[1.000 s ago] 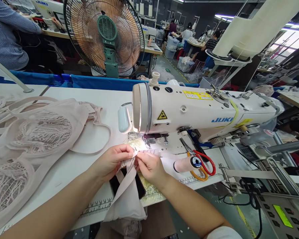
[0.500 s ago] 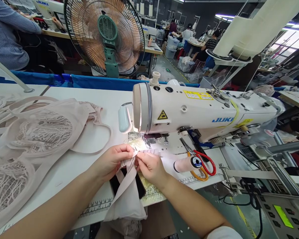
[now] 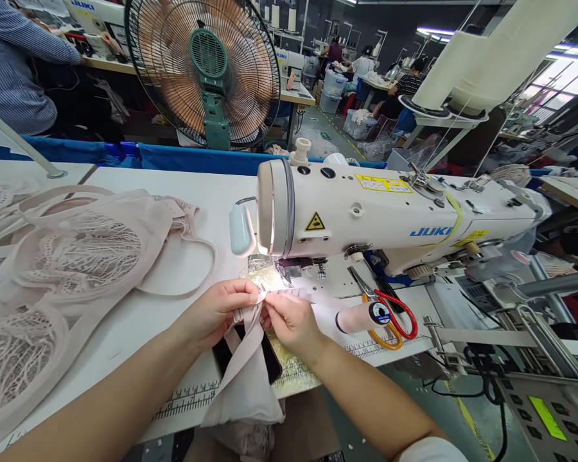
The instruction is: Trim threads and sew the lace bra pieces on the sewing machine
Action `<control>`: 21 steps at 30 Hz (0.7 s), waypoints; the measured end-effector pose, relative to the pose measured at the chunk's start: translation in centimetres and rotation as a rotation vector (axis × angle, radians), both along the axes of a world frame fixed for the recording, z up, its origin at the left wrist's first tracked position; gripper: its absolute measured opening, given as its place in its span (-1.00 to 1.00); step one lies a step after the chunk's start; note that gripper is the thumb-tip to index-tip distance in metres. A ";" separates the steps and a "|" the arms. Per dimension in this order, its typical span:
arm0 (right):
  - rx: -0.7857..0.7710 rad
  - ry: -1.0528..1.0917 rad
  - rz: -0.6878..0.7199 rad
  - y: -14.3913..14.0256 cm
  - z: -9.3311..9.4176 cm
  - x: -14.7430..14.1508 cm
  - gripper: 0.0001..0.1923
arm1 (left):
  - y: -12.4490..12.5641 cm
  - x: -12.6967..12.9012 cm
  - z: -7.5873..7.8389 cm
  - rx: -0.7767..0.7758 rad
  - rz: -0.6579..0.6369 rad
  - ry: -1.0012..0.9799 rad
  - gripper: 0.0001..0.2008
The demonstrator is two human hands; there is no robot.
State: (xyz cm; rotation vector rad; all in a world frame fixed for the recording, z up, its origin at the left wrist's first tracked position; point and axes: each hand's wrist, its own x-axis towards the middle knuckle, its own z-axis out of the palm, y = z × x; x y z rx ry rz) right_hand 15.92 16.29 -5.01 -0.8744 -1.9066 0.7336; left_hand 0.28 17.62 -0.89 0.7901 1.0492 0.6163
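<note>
Both hands pinch a pale pink bra piece (image 3: 245, 378) just in front of the sewing machine (image 3: 361, 208). My left hand (image 3: 221, 311) grips its upper edge between thumb and forefinger. Close beside it, my right hand (image 3: 289, 321) pinches the same edge, fingertips almost touching the left ones. The fabric hangs from the fingers over the table's front edge, partly covering a dark phone (image 3: 270, 362). Where exactly the fingertips meet the cloth is partly hidden. The machine's needle area lies just beyond the hands.
A lace bra (image 3: 84, 250) lies spread on the table at left. A pink thread spool (image 3: 361, 317) and scissors with red and orange handles (image 3: 399, 314) lie to the right. Behind the table stands a large fan (image 3: 209, 64). A person in a striped shirt (image 3: 17, 70) sits at far left.
</note>
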 end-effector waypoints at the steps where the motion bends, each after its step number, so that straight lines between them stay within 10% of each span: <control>1: 0.003 0.001 0.001 0.0 0.0 0.0 -0.82 | 0.0 0.0 0.0 0.004 -0.004 0.005 -0.78; 21: -0.031 0.000 0.013 0.3 0.0 0.1 -0.80 | 0.2 0.1 0.3 -0.001 -0.013 0.045 -0.77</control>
